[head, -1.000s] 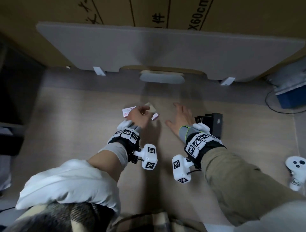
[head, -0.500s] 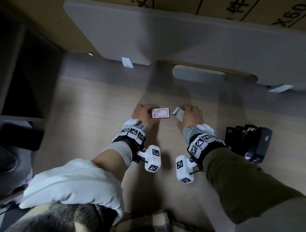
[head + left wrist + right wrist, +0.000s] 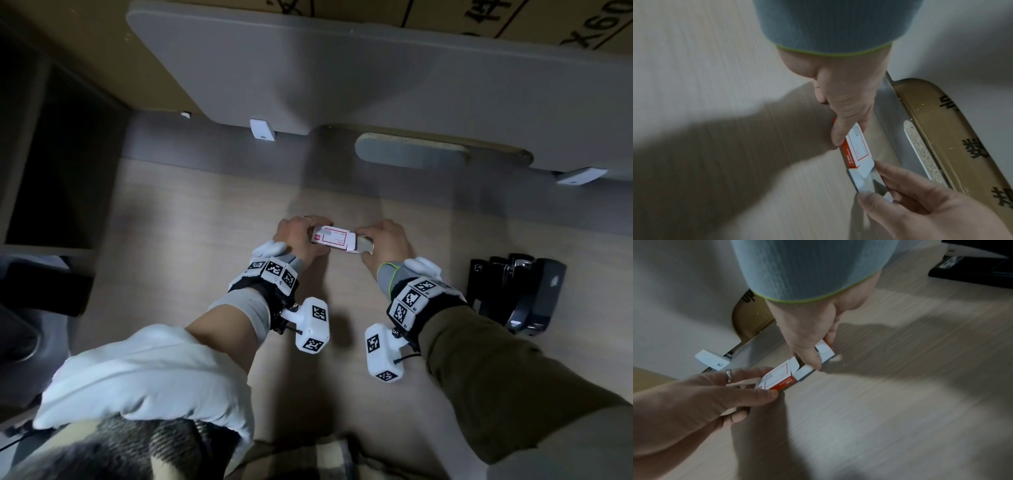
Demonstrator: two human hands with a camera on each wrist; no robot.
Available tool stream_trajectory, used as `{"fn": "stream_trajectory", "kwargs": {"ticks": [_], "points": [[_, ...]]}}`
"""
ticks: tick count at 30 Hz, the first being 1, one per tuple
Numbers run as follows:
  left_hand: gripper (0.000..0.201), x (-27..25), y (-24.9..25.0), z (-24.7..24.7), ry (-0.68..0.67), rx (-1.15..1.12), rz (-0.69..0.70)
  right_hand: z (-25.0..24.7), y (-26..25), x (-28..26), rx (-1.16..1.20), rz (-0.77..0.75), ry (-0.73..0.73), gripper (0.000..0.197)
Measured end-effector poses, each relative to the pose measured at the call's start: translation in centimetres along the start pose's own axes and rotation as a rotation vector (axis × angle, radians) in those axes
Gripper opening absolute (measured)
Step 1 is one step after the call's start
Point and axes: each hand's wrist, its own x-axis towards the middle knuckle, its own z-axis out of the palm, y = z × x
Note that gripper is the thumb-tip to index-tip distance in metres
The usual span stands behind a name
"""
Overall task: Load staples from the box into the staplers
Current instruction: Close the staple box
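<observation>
A small red-and-white staple box (image 3: pixel 330 238) is held just above the wooden desk, between both hands. My left hand (image 3: pixel 301 234) pinches the printed sleeve (image 3: pixel 857 149) at its left end. My right hand (image 3: pixel 375 240) pinches the white inner tray (image 3: pixel 363 244), which sticks out of the sleeve's open right end with the flap (image 3: pixel 793 365) raised. In the right wrist view the tray (image 3: pixel 827 354) sits between thumb and fingers. The tray's contents are hidden. Black staplers (image 3: pixel 517 291) lie together on the desk to the right of my right wrist.
A grey panel (image 3: pixel 376 75) on white brackets (image 3: pixel 262 129) stands along the desk's back edge, with a brown carton (image 3: pixel 513 20) behind it. The desk (image 3: pixel 205 212) ends at a dark drop on the left. The staplers' corner (image 3: pixel 972 267) shows behind my right hand.
One second ago my right hand lay open on the desk. It then held the white tray apart from the sleeve. Now the hands have closed in and tray and sleeve meet.
</observation>
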Motion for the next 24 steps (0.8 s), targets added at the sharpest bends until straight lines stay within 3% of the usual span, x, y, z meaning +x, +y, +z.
{"fn": "stream_trajectory", "kwargs": {"ticks": [4,9,16,20,24], "points": [[0.049,-0.6,0.1,0.2,-0.027,0.073,0.016,-0.2,0.3,-0.2,-0.023,-0.005,-0.009,0.045],[0.043,-0.7,0.1,0.5,-0.036,-0.005,0.005,-0.2,0.3,-0.1,-0.019,0.012,-0.005,0.044],[0.043,-1.2,0.7,1.7,-0.014,-0.100,0.033,0.6,-1.5,-1.0,0.368,-0.011,0.021,0.073],[0.037,-0.9,0.4,2.0,-0.003,-0.114,0.022,0.1,-0.8,-0.8,0.277,0.073,0.054,0.057],[0.038,-1.0,-0.3,2.5,-0.026,-0.110,0.006,0.0,-0.2,-1.1,0.270,0.257,-0.030,0.031]]}}
